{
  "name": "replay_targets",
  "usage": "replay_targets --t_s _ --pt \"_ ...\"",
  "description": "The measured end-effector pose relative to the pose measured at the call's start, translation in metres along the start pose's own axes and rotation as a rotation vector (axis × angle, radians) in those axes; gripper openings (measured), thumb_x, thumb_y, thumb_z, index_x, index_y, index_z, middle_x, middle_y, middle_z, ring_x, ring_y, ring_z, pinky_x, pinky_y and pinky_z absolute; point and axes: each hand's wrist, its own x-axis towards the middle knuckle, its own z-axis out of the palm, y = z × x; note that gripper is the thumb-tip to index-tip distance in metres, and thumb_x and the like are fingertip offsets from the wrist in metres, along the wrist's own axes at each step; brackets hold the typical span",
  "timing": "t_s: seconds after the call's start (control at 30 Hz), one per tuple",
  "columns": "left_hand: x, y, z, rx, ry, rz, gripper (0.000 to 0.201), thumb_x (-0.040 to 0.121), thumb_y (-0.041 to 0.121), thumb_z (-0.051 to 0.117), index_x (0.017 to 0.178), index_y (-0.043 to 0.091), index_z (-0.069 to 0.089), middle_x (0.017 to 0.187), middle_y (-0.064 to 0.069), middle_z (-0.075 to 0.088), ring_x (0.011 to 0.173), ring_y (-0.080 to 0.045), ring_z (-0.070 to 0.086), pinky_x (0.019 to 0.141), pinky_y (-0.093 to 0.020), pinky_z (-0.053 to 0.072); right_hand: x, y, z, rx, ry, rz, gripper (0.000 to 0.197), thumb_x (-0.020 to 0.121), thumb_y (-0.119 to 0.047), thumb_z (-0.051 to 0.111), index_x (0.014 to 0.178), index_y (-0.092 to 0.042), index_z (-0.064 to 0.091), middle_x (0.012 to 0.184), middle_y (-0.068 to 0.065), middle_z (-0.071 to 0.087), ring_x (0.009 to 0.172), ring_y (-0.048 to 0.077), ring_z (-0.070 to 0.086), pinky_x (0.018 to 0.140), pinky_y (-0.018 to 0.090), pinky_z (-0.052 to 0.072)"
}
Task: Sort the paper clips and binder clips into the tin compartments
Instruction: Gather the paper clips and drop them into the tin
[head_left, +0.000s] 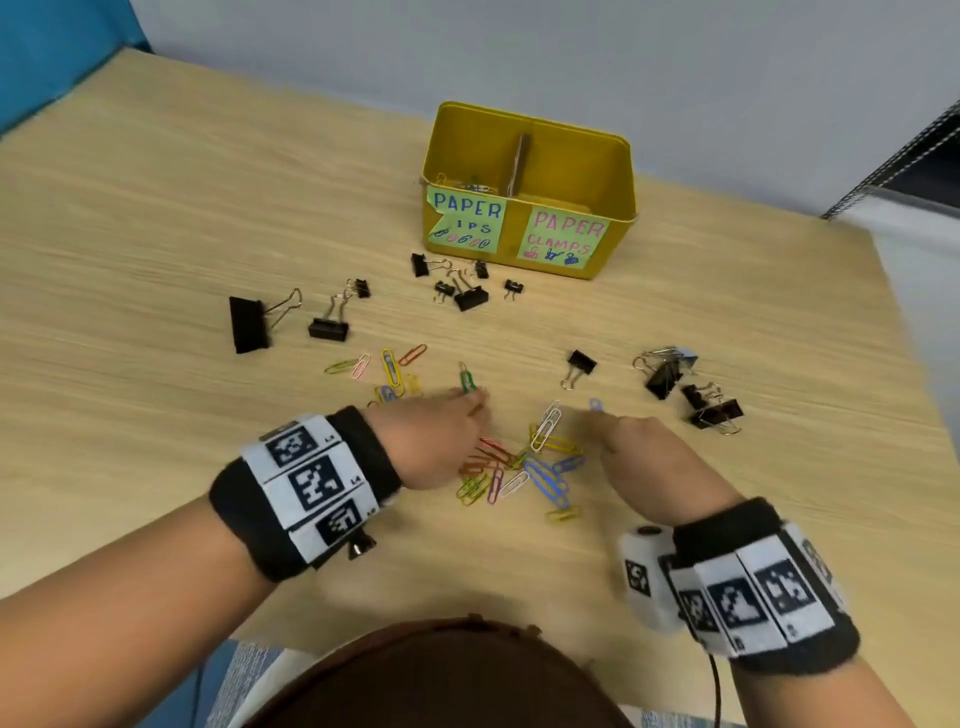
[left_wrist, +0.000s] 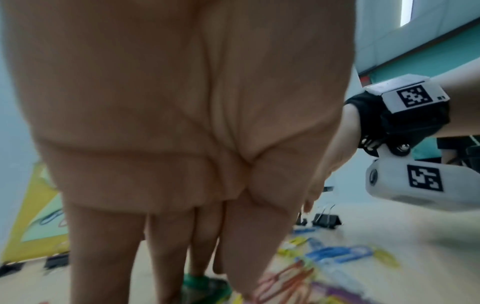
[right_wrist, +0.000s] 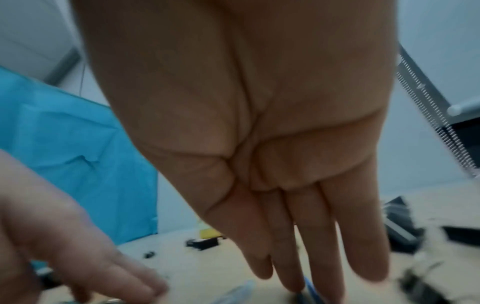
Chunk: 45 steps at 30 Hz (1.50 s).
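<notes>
We reach both hands over the table (head_left: 156, 218). Our left hand (head_left: 441, 441), fingers straight, touches a green paper clip (head_left: 467, 382); our right hand (head_left: 639, 457), fingers straight and together, touches a blue paper clip (head_left: 596, 404). The paper clips (head_left: 524, 467) lie heaped between the hands. Binder clips (head_left: 470, 297) lie scattered before the yellow tin (head_left: 618, 171), whose left compartment holds a few clips.
</notes>
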Motion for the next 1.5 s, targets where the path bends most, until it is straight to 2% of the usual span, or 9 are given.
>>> replay_targets --t_s 0.13,0.33,0.53,0.67,0.77,1.0,1.1,1.33,1.5 --pt "-0.001 -0.004 -0.001 -0.211 0.168 0.059 0.06 0.082 -0.002 0.037 0.14 0.012 0.034 0.143 -0.011 0.043 0.127 -0.03 0.046 0.104 -0.043 0.042 -0.005 -0.025 0.004 0.237 -0.01 -0.146 0.043 0.088 -0.005 0.041 0.128 -0.015 0.054 0.127 0.015 0.062 0.118 0.033 0.055 0.095 0.038 0.044" --pt "0.0 -0.035 -0.002 -0.152 0.218 -0.252 0.084 0.08 -0.011 0.038 0.148 0.023 0.003 0.159 -0.006 -0.009 0.145 -0.038 -0.001 0.115 -0.058 0.02 0.02 -0.018 0.015 0.149 0.11 0.067 0.048 0.084 -0.002 0.04 0.131 -0.009 0.048 0.127 0.02 0.048 0.117 0.04 0.049 0.102 0.043 0.042" --pt "0.005 -0.032 0.017 -0.218 0.281 -0.06 0.07 0.083 -0.003 0.044 0.146 0.02 0.023 0.158 -0.007 0.011 0.146 -0.026 0.014 0.118 -0.043 0.022 0.02 -0.029 0.018 0.218 0.104 -0.052 0.048 0.086 -0.007 0.046 0.132 -0.019 0.049 0.126 0.015 0.048 0.118 0.033 0.05 0.102 0.036 0.041" --pt "-0.018 -0.063 0.017 -0.399 0.492 -0.224 0.067 0.081 -0.012 0.04 0.142 0.013 0.033 0.148 -0.014 0.032 0.136 -0.029 0.034 0.114 -0.031 0.028 0.002 0.008 0.018 0.232 0.159 0.141 0.044 0.084 -0.008 0.049 0.128 -0.012 0.054 0.12 0.019 0.052 0.113 0.037 0.053 0.099 0.036 0.041" --pt "-0.014 -0.063 0.018 -0.293 0.432 -0.271 0.058 0.081 -0.007 0.04 0.136 0.012 0.044 0.135 -0.019 0.042 0.123 -0.037 0.043 0.108 -0.04 0.037 0.0 0.002 0.028 0.156 0.129 0.164 0.039 0.084 -0.005 0.045 0.122 -0.004 0.055 0.115 0.022 0.053 0.107 0.041 0.054 0.095 0.041 0.045" --pt "-0.028 -0.049 0.026 -0.417 0.369 -0.193 0.062 0.077 0.004 0.058 0.135 0.019 0.04 0.125 -0.011 0.044 0.12 -0.028 0.046 0.104 -0.039 0.04 -0.002 -0.013 0.024 0.257 0.157 -0.012 0.03 0.081 -0.009 0.055 0.11 -0.013 0.063 0.108 0.013 0.061 0.102 0.029 0.057 0.077 0.024 0.034" --pt "-0.053 -0.057 0.03 -0.367 0.207 -0.318 0.068 0.066 0.008 0.07 0.126 0.015 0.039 0.121 -0.009 0.044 0.106 -0.029 0.054 0.085 -0.032 0.048 -0.017 0.007 0.023 0.178 0.029 0.072 0.023 0.074 -0.011 0.061 0.097 -0.012 0.062 0.097 0.01 0.063 0.087 0.024 0.055 0.061 0.024 0.034" --pt "-0.027 -0.03 0.038 -0.382 0.274 -0.19 0.036 0.079 -0.001 0.054 0.113 0.005 0.043 0.099 -0.015 0.058 0.094 -0.033 0.058 0.067 -0.029 0.037 0.002 -0.033 0.04 0.228 0.066 -0.052 0.013 0.077 -0.006 0.056 0.087 -0.011 0.062 0.094 0.013 0.07 0.092 0.029 0.062 0.074 0.027 0.043" --pt "-0.037 -0.039 0.032 -0.489 0.235 -0.226 0.071 0.064 0.014 0.078 0.123 0.015 0.039 0.115 -0.008 0.048 0.102 -0.026 0.054 0.089 -0.034 0.046 0.009 -0.015 0.023 0.33 0.106 0.016 0.046 0.069 -0.018 0.076 0.11 -0.013 0.057 0.099 0.005 0.054 0.09 0.019 0.051 0.072 0.02 0.035"
